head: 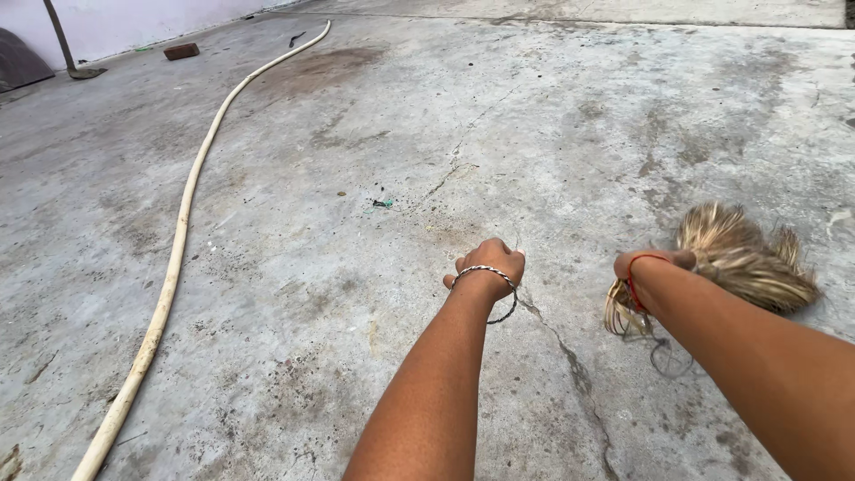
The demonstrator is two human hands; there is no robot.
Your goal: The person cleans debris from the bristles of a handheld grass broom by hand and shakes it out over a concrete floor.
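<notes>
Right hand (655, 264), at right of centre in the frame, is clenched around a broom (744, 263) of dry straw-coloured fibres; the bristle head fans out to the right, the short bound end hangs lower left of the wrist. A red thread circles that wrist. Left hand (492, 261), at centre, is closed in a fist; a thin cord may run from it, but I cannot tell for certain. A twisted bangle sits on that wrist.

Risks, as judged: the grip sits close to the binding, so loose fibres could shed or the bundle could slip apart if the tie slackens. A dark loop of string (666, 354) dangles below the right forearm and could snag.

Surroundings: a cracked concrete floor (570, 134), damp-stained. A long pale hose (183, 223) runs from upper centre to lower left, a trip hazard. A brick (181, 51) lies upper left; small litter (381, 204) lies at centre.
</notes>
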